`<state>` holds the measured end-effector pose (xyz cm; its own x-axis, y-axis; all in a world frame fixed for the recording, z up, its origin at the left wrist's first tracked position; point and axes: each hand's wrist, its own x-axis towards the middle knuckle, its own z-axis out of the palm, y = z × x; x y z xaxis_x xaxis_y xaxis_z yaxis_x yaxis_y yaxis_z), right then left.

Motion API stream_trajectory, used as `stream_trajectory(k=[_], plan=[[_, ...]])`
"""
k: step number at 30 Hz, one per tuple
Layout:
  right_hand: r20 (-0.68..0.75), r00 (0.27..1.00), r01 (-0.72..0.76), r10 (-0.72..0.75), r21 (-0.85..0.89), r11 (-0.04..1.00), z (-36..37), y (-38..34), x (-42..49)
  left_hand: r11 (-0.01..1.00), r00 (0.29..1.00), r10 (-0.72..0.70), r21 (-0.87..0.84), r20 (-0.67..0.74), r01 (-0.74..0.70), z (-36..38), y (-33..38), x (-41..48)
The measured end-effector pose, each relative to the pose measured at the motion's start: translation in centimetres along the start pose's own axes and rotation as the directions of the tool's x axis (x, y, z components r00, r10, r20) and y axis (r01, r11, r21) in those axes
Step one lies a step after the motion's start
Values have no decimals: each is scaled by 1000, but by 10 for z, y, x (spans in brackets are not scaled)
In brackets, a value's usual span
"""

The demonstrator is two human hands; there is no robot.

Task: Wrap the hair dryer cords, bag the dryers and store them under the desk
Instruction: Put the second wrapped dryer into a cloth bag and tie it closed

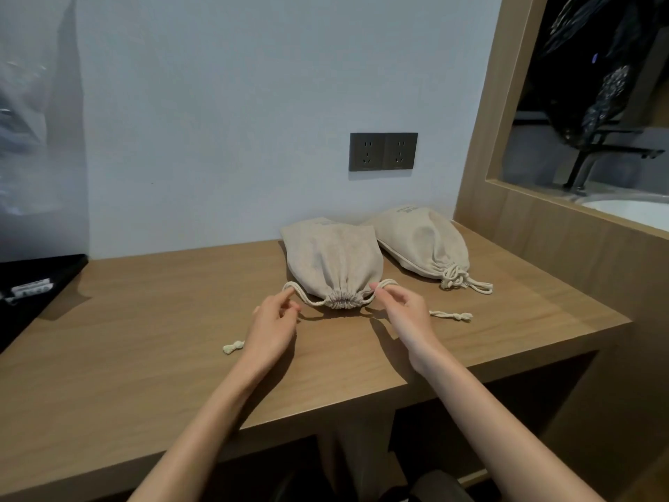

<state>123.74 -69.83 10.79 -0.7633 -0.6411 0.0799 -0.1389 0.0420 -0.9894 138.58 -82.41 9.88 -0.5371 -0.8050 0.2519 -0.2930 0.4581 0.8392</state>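
Both hands have a closed grip on the drawstring of the nearer bag. The left hand pinches the loop that comes out on its side of the gathered mouth, and the right hand pinches the matching loop on the other side. The two knotted cord ends lie loose on the table, one beside the left wrist and one just past the right hand toward the right edge.

The nearer bag lies in the middle of the table with its mouth pointing at the front edge. It is puckered shut but has no knot yet. It looks full, so a dryer is probably inside, though none can be seen.

Behind it, touching its right side and close to the back right corner, is the second bag. It bulges too, and its cord is already tied in a bundle at the neck. A double socket sits on the wall above, with nothing plugged in. A black tray rests at the left edge.

By the look of it, the cord wrapping and bagging are done for both dryers. What is left is to tie off this drawstring, then move both bags down into the open space under the table, where nothing is stored as far as the view shows.
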Motion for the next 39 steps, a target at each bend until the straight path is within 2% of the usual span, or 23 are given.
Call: stream_trajectory(k=[2, 4, 7, 9, 12, 13, 15, 17, 19, 22, 26, 29, 31, 34, 39], plan=[[-17, 1000, 24, -22, 82, 996, 0, -8, -1, 943, 989, -103, -305, 106, 131, -3, 11, -2], [-31, 997, 75, -71, 113, 991, 2, -13, 1, 811, 957, -210, -512, 198, 284, -5, 22, -2], [-51, 993, 111, -104, 158, 981, 7, -18, 6, 774, 953, -184, -561, 242, 292, -7, 34, 4], [-37, 993, 115, -110, 202, 973, 9, -22, 10, 783, 965, -119, -576, 234, 236, -9, 41, 12], [44, 993, 94, -114, 325, 941, 13, -23, 16, 847, 972, 1, -517, 236, 125, -7, 43, 22], [59, 988, 121, -146, 308, 944, 14, -21, 18, 871, 974, 32, -483, 224, 83, -7, 43, 23], [98, 963, 243, -252, 93, 965, 15, -17, 21, 902, 976, 90, -432, 197, 4, -6, 43, 26], [185, 916, 383, -354, -153, 911, 17, -14, 22, 909, 972, 146, -413, 186, -57, -6, 45, 29], [264, 881, 455, -392, -248, 855, 19, -16, 22, 921, 959, 190, -378, 212, -99, -6, 47, 34], [328, 864, 479, -382, -304, 823, 21, -18, 20, 945, 928, 235, -293, 287, -149, -5, 52, 40], [406, 866, 435, -293, -320, 842, 26, -10, 15, 960, 903, 264, -184, 340, -211, -3, 56, 47], [432, 858, 389, -278, -192, 901, 24, -6, 9, 953, 872, 304, -128, 384, -276, -3, 55, 52], [407, 862, 379, -301, -126, 917, 20, -4, 7, 936, 834, 351, -166, 425, -310, -3, 54, 54], [342, 891, 359, -299, -130, 924, 14, -1, 7, 925, 812, 380, -189, 443, -330, -2, 48, 55], [343, 911, 280, -227, -113, 953, 5, -4, 5, 869, 778, 469, -59, 419, -492, 3, 36, 58]])
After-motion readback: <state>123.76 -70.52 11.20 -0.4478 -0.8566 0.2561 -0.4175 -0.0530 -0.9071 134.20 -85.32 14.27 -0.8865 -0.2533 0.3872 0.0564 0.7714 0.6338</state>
